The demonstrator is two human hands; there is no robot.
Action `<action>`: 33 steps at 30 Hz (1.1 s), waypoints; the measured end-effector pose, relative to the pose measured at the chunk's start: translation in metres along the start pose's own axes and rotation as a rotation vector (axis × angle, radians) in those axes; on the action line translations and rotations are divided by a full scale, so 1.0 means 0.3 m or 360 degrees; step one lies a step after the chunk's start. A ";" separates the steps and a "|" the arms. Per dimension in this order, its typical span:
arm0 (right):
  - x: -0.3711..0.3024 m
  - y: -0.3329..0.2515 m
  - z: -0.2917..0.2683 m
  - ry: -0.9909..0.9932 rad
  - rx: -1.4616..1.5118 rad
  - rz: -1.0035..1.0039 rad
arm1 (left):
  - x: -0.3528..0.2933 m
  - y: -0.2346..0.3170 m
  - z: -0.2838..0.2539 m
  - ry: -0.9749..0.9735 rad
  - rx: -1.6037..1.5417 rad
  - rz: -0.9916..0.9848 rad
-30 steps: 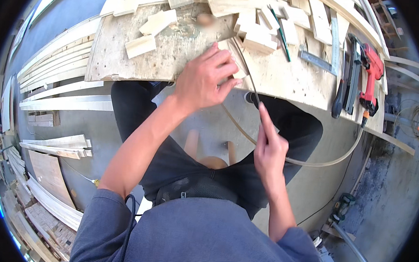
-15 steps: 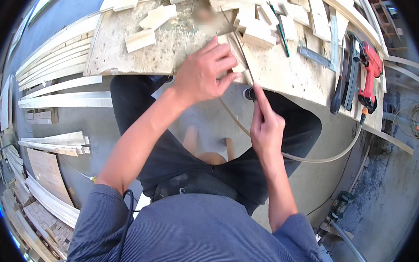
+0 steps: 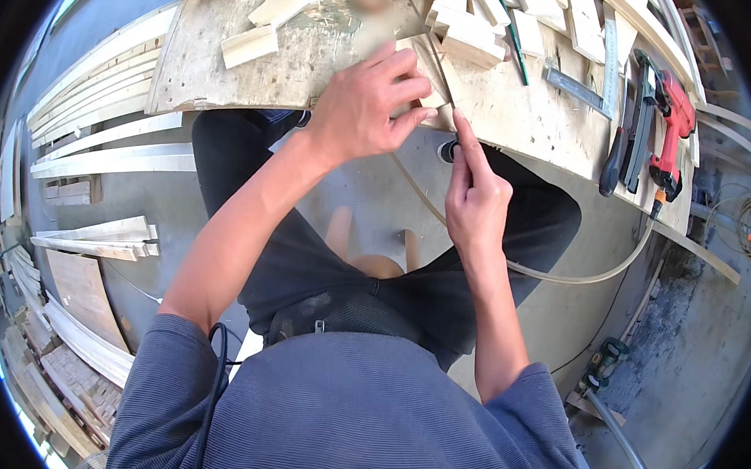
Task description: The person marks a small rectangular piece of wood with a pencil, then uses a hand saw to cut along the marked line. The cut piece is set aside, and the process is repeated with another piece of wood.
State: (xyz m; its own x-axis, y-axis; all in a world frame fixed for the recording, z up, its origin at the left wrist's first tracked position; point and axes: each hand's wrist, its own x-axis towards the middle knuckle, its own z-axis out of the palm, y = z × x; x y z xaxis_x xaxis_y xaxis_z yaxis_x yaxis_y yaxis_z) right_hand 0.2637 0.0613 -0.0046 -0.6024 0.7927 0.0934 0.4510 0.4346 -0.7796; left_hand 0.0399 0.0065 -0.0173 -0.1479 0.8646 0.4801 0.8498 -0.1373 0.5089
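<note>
My left hand (image 3: 368,105) is at the table's near edge, its fingers bent around a small pale wooden block (image 3: 429,59), which the hand partly hides. My right hand (image 3: 478,202), to its right, is closed with the index finger stretched along a long, thin, dark rod-like tool (image 3: 440,65), perhaps a file. This tool slants away to the far left, across or right beside the block. Its handle is hidden in my right hand, and where exactly it touches the wood I cannot tell.
On the wooden table (image 3: 204,78) lie several wood blocks (image 3: 473,43), a green pencil (image 3: 518,45), a metal square (image 3: 578,90), a dark-handled screwdriver (image 3: 612,163) and a red nail gun (image 3: 676,124) with its hose (image 3: 596,278). Long boards (image 3: 109,162) lie at left.
My right hand has pushed forward with the thin tool, its fingertip now closer to the block. My left hand stays about where it was at the table edge. The whole view has shifted slightly.
</note>
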 end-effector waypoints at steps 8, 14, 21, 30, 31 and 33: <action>-0.233 0.050 -0.098 -0.0028 -0.0114 0.0048 | 0.003 0.007 0.018 -0.0007 -0.0005 0.0082; -0.081 0.019 -0.026 0.0006 -0.0056 -0.0013 | -0.007 0.001 -0.009 -0.0042 0.0020 0.0010; -0.172 0.044 -0.050 0.0020 -0.0125 0.0043 | -0.005 0.002 0.016 0.0023 -0.0007 0.0060; -0.287 0.046 -0.077 0.0041 -0.0108 0.0070 | 0.004 -0.001 0.013 0.0032 -0.0028 0.0102; -0.275 0.049 -0.076 0.0035 -0.0127 0.0057 | 0.010 -0.003 0.011 0.0026 -0.0041 0.0085; -0.196 0.035 -0.057 0.0005 -0.0157 0.0068 | -0.002 -0.004 0.025 0.0107 0.0017 0.0165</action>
State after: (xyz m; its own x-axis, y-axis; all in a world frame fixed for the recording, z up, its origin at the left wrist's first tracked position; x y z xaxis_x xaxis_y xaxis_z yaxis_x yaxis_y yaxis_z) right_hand 0.3151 0.0265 -0.0078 -0.5794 0.8126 0.0632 0.5389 0.4401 -0.7183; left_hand 0.0428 0.0097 -0.0235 -0.0920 0.8117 0.5768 0.8677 -0.2188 0.4463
